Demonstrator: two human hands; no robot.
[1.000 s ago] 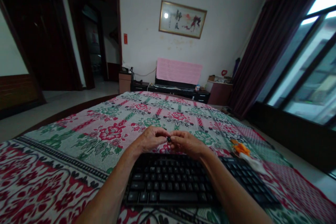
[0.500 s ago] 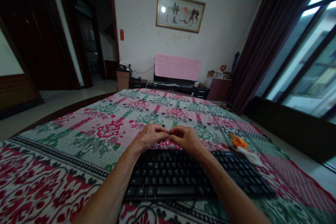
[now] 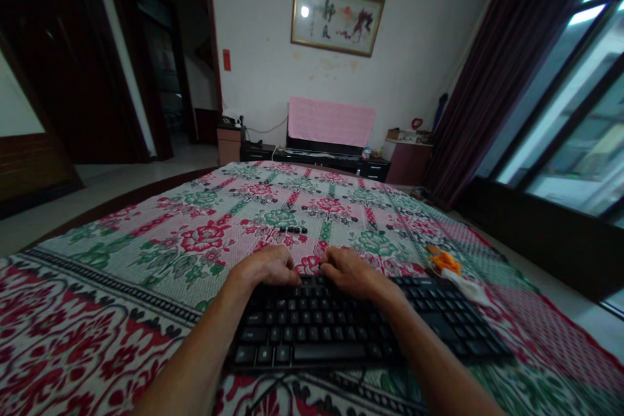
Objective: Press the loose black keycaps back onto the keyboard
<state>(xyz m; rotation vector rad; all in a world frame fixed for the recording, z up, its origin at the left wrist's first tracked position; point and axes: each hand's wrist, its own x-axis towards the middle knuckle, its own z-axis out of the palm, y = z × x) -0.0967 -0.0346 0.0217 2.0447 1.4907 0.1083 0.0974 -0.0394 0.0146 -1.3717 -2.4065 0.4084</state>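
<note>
With the left hand [image 3: 270,265] at the far edge of the black keyboard [image 3: 336,333], fingers curled and thumb tip angled down toward the top keys; with the right hand [image 3: 350,271] just beside, thumb and forefinger drawn close to each other; impossible to tell, for either hand, whether pinching a key, merely touching one, or fully closed. To handle such small keys well, steady the keyboard with spare fingers against sliding on the patterned cloth [image 3: 160,260]; keep any push or pull straight and even, never levering from one corner; feel for how firmly a key sits before adding force; leave the short row of small black pieces [image 3: 297,230], lying on the cloth beyond the hands, undisturbed. Hidden beneath the hands, part of the far key rows; covered by the right forearm [image 3: 419,338], a strip toward the right-hand keys; too small and dim to identify, the row of pieces; equally unclear, the orange item [image 3: 446,262] and the white item [image 3: 470,290] near the keyboard's right end; cut off at the bottom, both forearms.
</note>
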